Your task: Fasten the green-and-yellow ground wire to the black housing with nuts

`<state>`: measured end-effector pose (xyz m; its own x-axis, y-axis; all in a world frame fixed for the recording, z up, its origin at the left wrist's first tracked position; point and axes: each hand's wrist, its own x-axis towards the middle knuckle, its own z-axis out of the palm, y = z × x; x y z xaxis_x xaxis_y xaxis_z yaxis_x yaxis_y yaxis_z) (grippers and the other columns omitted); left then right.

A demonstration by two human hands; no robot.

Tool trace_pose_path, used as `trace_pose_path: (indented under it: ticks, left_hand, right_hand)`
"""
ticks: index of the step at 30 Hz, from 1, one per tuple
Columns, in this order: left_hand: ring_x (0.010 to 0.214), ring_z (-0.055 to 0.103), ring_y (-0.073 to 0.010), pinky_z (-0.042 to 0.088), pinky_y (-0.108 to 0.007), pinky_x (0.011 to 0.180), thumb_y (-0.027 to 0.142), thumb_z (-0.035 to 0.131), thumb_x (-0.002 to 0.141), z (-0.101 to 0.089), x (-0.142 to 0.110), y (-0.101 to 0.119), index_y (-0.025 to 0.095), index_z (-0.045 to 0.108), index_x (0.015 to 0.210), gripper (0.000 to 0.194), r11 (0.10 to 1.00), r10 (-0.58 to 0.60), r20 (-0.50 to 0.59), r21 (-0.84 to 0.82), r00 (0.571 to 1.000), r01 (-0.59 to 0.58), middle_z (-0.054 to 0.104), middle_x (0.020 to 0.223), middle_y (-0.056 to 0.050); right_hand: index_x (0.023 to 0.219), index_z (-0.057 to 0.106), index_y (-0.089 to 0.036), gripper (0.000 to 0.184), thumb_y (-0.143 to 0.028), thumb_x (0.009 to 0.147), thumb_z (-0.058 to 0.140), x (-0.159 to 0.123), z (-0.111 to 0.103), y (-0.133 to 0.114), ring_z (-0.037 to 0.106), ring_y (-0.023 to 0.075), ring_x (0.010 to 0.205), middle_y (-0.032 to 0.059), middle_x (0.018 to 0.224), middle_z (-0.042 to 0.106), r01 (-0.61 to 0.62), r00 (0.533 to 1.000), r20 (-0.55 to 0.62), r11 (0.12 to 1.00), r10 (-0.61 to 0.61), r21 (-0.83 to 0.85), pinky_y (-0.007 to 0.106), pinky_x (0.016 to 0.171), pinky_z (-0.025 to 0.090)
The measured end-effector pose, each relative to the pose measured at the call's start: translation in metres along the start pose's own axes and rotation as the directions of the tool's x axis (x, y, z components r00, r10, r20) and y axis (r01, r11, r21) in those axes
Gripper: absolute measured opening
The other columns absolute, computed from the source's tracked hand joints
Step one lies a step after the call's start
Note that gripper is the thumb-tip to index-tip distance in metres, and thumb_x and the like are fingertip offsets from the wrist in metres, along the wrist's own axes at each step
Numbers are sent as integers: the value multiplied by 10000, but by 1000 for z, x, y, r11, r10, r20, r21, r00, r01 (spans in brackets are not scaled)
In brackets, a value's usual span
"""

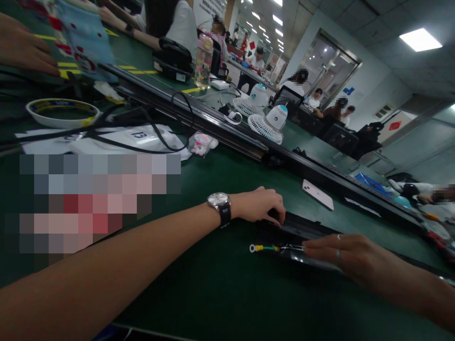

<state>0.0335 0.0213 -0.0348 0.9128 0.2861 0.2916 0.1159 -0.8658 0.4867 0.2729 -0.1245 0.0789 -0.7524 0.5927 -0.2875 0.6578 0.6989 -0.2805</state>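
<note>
A long black sheet [309, 228] with a glossy, clear-looking lower edge lies on the green table. My left hand [261, 206], wearing a wristwatch [219, 204], has its fingers curled and its fingertips at the sheet's upper left corner. My right hand [355, 255] lies over the sheet with its fingers stretched out together, pressing down. Just left of its fingertips is a thin shiny metal piece [293, 247]. From there a short green and yellow wire [268, 248] sticks out, ending in a ring terminal [252, 248]. What lies under the right palm is hidden.
Beyond the hands lies a phone [318, 194]. A dark metal rail [199, 118] crosses the table, with white fans [270, 124] behind it. At left are a roll of tape [63, 112], black cables [156, 128] and another person's hand [26, 45].
</note>
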Motion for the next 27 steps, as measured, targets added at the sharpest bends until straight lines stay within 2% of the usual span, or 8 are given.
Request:
trace_pose_path:
  ticks: [7,13,16,20,27]
  left_hand:
    - [1058,524,-228,320,-356,857,395,670,917,-2,0,1,319,743,1000,134,1000,-20,28,12,999,20,640,1097,-25]
    - [1075,524,-223,316,-350,851,389,667,924,-3,2,1,317,745,994,128,1000,-19,39,8,999,19,638,1100,-24]
    - [1058,523,-219,313,-350,849,397,665,926,-3,3,2,312,744,987,131,999,-27,35,19,999,26,637,1088,-20]
    - [1060,511,-214,308,-343,860,409,642,941,-5,3,3,300,737,1002,156,998,-41,58,40,997,38,634,1103,-23]
    - [1057,511,-207,308,-331,874,416,640,942,-5,3,3,292,730,1004,166,999,-47,58,25,997,45,634,1111,-16]
  right_hand:
    - [1409,575,-203,534,29,949,434,-3,8,13,660,193,1187,86,1338,667,18,997,-79,995,-10,94,335,1009,562]
    - [1342,631,-151,451,-3,969,424,-3,6,1,668,203,1175,105,1314,680,-8,995,-98,994,19,112,330,1008,561]
    - [1341,631,-143,440,-8,975,426,-2,3,-2,654,203,1194,115,1333,666,-8,996,-86,996,16,92,342,1021,551]
    - [1387,600,-199,510,15,956,433,-2,0,3,634,214,1220,96,1388,628,0,999,-43,996,4,85,373,1019,548]
    - [1372,612,-199,493,27,948,504,6,-8,12,649,212,1187,91,1375,636,46,999,-30,998,-44,49,355,1001,547]
